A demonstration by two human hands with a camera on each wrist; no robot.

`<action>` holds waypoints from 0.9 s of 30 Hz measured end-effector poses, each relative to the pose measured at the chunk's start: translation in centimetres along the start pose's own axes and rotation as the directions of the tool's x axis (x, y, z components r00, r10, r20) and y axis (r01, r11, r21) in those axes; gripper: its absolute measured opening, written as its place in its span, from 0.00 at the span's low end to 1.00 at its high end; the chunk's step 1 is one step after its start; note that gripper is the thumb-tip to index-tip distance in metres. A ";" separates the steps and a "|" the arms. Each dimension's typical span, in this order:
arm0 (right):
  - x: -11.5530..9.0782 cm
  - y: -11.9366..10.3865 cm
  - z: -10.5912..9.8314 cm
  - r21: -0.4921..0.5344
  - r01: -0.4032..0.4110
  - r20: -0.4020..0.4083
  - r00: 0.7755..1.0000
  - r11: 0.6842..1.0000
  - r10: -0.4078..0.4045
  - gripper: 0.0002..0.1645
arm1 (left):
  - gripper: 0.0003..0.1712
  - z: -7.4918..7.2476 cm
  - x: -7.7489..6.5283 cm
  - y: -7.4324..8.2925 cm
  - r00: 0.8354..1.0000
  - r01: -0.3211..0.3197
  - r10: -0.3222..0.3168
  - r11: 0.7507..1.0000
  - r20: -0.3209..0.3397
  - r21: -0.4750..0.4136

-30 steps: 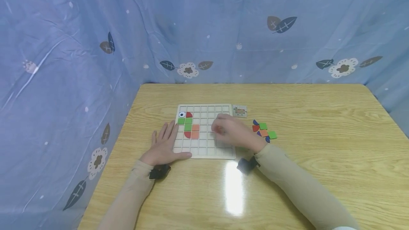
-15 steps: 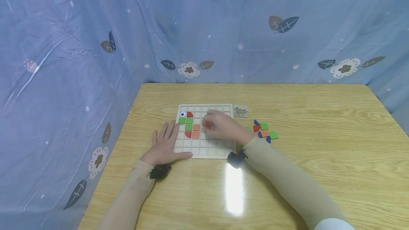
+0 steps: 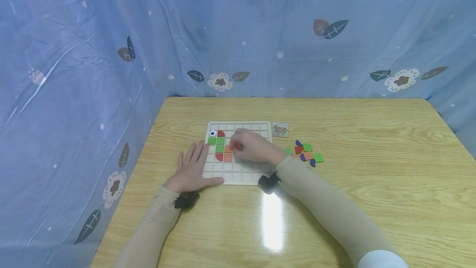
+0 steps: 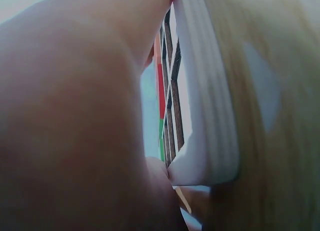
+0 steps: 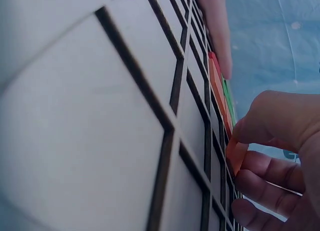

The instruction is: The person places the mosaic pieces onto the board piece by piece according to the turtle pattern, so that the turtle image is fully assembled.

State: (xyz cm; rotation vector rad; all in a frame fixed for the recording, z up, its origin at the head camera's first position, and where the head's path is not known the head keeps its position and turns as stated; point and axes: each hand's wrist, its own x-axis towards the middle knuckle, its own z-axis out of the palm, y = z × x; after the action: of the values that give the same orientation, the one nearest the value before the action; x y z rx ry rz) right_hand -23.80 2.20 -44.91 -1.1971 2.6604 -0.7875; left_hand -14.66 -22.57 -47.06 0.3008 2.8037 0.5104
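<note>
A white gridded board (image 3: 236, 176) lies on the table. On its left part sit a round eye tile (image 3: 213, 133), green squares (image 3: 220, 148), rounded red pieces (image 3: 219, 157) and orange squares (image 3: 228, 157). My left hand (image 3: 188, 173) rests with spread, straight fingers along the board's left side, thumb at the front rim. Over the middle of the board, my right hand (image 3: 254, 147) pinches an orange tile (image 5: 236, 155) between thumb and fingers. In the right wrist view that tile is tilted, its lower edge right at the grid beside the placed orange pieces.
Right of the board lies a loose group of tiles: green squares (image 3: 317, 158), an orange square (image 3: 308, 155), a red piece (image 3: 298, 150) and several blue pieces (image 3: 312, 163). A small picture card (image 3: 280, 130) lies by the board's back right corner. A blue curtain (image 3: 260, 32) hangs behind the table.
My right hand has moved left across the board with the orange tile, up to the placed orange squares. The left hand has stayed where it was.
</note>
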 end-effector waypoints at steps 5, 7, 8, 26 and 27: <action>0.1 0.1 0.2 -0.025 -0.020 0.010 1.000 0.999 0.020 0.08 | 0.74 0.0 0.0 0.1 1.000 -0.002 0.002 1.000 -0.005 -0.007; 0.1 0.2 0.2 -0.042 -0.025 0.016 1.000 0.999 0.026 0.08 | 0.73 0.0 0.0 0.1 1.000 -0.001 0.001 1.000 -0.004 -0.004; 0.1 0.2 0.2 -0.050 -0.027 0.021 0.999 0.998 0.028 0.08 | 0.73 0.0 0.0 0.1 1.000 -0.001 0.001 1.000 -0.006 -0.003; -0.2 0.0 0.3 -0.064 -0.013 0.013 1.000 0.998 0.013 0.07 | 0.74 0.0 0.0 0.2 1.000 -0.007 0.006 1.000 -0.013 -0.013; -0.2 0.0 0.3 -0.063 -0.013 0.013 1.000 0.998 0.013 0.06 | 0.74 0.0 0.0 0.2 1.000 -0.006 0.006 1.000 -0.012 -0.011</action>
State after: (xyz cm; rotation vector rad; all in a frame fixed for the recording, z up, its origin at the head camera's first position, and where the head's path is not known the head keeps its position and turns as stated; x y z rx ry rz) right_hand -23.61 2.22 -45.17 -1.1937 2.6981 -0.6959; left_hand -14.59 -22.42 -47.01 0.3053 2.8117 0.5313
